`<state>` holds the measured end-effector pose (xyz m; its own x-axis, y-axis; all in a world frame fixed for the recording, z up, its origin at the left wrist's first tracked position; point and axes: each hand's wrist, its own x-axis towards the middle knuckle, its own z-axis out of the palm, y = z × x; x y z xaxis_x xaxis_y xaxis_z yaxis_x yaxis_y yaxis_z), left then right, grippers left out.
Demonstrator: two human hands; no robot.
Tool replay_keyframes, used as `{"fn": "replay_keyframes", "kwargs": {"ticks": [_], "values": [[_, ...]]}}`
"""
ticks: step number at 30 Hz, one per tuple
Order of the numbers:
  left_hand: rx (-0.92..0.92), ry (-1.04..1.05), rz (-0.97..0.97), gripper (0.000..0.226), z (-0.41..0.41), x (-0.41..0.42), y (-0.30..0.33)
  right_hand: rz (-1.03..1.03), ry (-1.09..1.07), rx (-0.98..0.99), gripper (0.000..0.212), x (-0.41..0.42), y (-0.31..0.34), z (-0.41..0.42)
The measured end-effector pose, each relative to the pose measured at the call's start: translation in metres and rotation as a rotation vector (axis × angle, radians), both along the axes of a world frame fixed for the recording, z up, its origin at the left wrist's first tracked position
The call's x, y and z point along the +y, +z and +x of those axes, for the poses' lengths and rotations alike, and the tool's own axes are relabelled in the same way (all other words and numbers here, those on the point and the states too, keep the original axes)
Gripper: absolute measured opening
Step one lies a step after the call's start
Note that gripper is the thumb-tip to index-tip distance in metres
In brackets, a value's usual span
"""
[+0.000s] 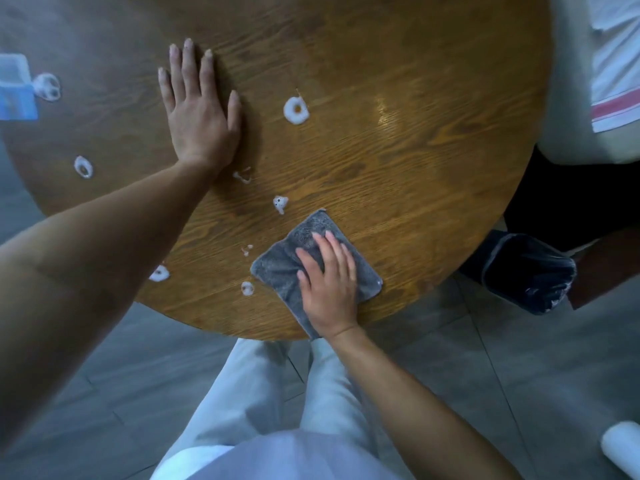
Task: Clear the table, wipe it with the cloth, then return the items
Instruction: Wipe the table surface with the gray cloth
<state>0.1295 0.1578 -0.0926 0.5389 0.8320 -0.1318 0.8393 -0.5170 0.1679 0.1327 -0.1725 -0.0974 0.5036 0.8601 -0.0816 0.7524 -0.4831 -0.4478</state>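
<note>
A round wooden worktop [398,150] stood over grey floor tiles, cleared except for a blue box [15,86] at its far left edge. The left hand [199,109] lay flat and empty. The right hand [327,285], fingers straight, pressed the grey cloth [277,268] near the front edge. Foam blobs [296,110] remained, so wiping seemed barely begun.

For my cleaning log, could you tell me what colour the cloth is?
The cloth is grey, seen in the head view under the right hand.
</note>
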Motion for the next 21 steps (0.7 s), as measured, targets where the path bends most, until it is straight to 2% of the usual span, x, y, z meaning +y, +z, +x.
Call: {"fn": "replay_keyframes", "kwargs": {"ticks": [4,8,13,16,21], "values": [[-0.002,0.003,-0.008,0.07,0.001,-0.001,0.001,0.064,-0.053,0.076,0.015,0.002,0.014,0.032],[-0.014,0.003,-0.02,0.07,0.0,-0.001,0.003,0.109,-0.32,0.2,0.02,-0.023,0.047,0.069],[-0.006,-0.004,-0.028,0.07,0.001,-0.001,0.004,0.121,-0.605,0.015,0.018,-0.086,0.09,0.134],[-0.019,-0.002,-0.022,0.069,0.0,-0.002,0.0,0.05,-0.671,-0.034,0.022,-0.105,0.079,0.15],[-0.02,0.009,-0.022,0.068,-0.001,-0.003,-0.003,-0.193,-0.753,0.077,0.033,-0.094,0.04,0.108]]}}
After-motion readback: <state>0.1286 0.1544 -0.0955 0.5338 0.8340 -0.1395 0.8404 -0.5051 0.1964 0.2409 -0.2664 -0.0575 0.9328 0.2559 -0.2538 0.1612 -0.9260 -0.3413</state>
